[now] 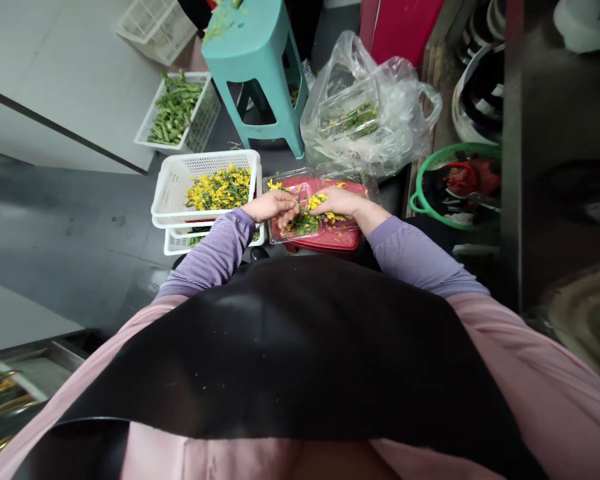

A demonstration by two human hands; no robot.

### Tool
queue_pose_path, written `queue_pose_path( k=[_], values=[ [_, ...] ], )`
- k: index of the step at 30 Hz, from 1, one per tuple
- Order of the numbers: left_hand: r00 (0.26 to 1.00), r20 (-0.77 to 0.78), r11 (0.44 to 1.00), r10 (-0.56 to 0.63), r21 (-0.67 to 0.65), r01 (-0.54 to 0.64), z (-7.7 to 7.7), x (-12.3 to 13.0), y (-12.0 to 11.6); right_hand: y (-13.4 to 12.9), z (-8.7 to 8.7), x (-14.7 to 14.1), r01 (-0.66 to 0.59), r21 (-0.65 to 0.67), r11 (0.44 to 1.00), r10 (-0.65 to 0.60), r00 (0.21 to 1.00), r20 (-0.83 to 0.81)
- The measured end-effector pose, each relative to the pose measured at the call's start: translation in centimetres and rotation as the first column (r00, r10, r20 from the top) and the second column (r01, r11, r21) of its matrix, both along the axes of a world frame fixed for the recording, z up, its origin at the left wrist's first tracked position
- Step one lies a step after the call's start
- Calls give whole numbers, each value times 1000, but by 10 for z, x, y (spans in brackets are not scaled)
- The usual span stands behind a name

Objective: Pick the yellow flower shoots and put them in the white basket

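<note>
While it hung over the red stool (347, 241), right hand (339, 201): pinched yellow flowers (316, 200).
Left hand (274, 205): pressed fingertips together.
Yellow flowers: lay rightward of it, axis unclear.

No readable text, label, brand, number or sign could be made out on anything in view, from the baskets to the plastic bag.

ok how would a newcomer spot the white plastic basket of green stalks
Find the turquoise plastic stool. Left of it sits the white plastic lattice basket. Chunky green stalks fill it, unlike the nearer white perforated basket of yellow flowers.
</note>
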State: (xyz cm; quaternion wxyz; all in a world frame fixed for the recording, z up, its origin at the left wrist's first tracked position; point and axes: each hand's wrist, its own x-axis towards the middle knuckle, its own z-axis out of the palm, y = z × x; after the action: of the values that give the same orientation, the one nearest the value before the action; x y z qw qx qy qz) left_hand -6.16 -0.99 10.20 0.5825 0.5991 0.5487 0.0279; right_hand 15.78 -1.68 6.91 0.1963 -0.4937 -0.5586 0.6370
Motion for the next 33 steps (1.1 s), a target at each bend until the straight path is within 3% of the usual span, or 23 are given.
queue_pose_path(
  k=[1, 3, 6, 8, 9, 11, 14, 16, 18, 23, 27, 30, 33],
  values=[
    [994, -108, 998, -3, 59, 10, -6, 0, 0, 0, 0, 0, 30, -38, 999, -31, 999, -27],
    [922, -381, 977, -74, 156, 143, -24, 2, -4, 1, -1, -2, 114, -154, 981, -131, 986, -107],
    [680, -704, 879, -203, 175, 443, -55, 11, -14, 4, -1, -4, 199, -337, 920, -272, 944, -185],
    [596, -774, 835, -212, 174, 522, -69, 16, -20, 5, -1, -6, 206, -422, 883, -315, 927, -206],
    [599, -775, 835, -203, 183, 519, -72, 18, -21, 4, -1, -7, 206, -448, 870, -328, 921, -212],
    [678, -716, 876, -166, 209, 435, -70, 18, -22, 3, -3, -8, 226, -455, 861, -349, 914, -206],
    [890, -455, 951, 21, 284, 122, -53, 16, -24, -1, -9, -11, 287, -401, 870, -360, 925, -119],
    [961, -233, 949, 148, 306, -72, -40, 17, -29, -4, -13, -14, 295, -358, 886, -341, 938, -69],
    [975, -103, 932, 195, 329, -152, -31, 22, -35, -6, -15, -17, 255, -344, 904, -305, 947, -100],
    [977, -122, 913, 172, 391, -112, -25, 33, -39, -12, -11, -22, 164, -348, 923, -275, 914, -298],
    [967, -238, 898, 89, 439, 25, -23, 36, -34, -16, -16, -21, 146, -242, 959, -209, 943, -258],
    [945, -321, 873, -63, 441, 208, -24, 36, -29, -15, -20, -20, 209, -162, 965, -240, 948, -207],
    [909, -384, 860, -165, 395, 323, -35, 22, -19, -8, -16, -15, 321, -209, 924, -362, 909, -205]
  ],
)
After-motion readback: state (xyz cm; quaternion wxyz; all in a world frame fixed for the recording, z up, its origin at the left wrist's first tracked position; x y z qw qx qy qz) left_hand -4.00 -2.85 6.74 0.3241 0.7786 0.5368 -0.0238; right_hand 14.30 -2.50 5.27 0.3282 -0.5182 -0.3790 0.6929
